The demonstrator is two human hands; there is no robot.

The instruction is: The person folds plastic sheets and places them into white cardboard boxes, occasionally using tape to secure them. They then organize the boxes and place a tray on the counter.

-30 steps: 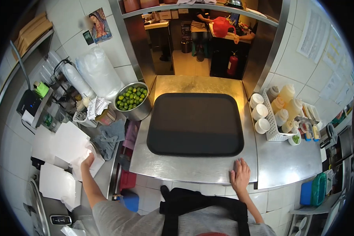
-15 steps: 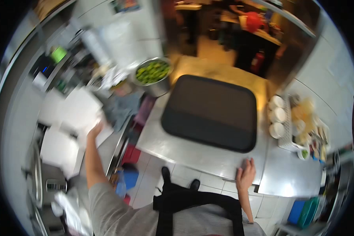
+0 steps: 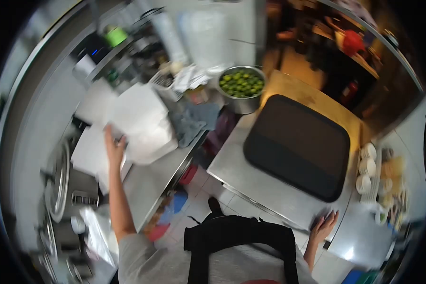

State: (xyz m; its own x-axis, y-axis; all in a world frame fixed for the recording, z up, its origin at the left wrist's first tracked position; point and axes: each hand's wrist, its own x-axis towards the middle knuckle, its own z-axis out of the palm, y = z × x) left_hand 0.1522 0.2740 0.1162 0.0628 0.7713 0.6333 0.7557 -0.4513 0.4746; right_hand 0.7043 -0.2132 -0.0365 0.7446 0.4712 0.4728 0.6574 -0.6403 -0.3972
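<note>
My left hand [image 3: 114, 147] reaches over the left counter, against white paper or card pieces [image 3: 139, 118] that look like folded boxes or a stack. Its fingers are apart, with one pointing up along the edge of a white piece. At the front edge of the steel table, my right hand [image 3: 323, 226] rests with fingers spread and nothing in it. Farther back on that table lies a large black tray [image 3: 298, 146], bare and slightly tilted in view.
A steel pot [image 3: 241, 90] full of green limes or similar fruit stands left of the tray. Blue-grey cloths [image 3: 191, 123] lie beside the white pieces. Stacked white cups [image 3: 367, 165] and a white basket [image 3: 377, 182] are at right. Lidded metal containers [image 3: 83, 184] sit at lower left.
The view has turned left, so the counter, pot and tray now appear farther right. My left hand has shifted along the white pieces; my right hand stays at the table edge.
</note>
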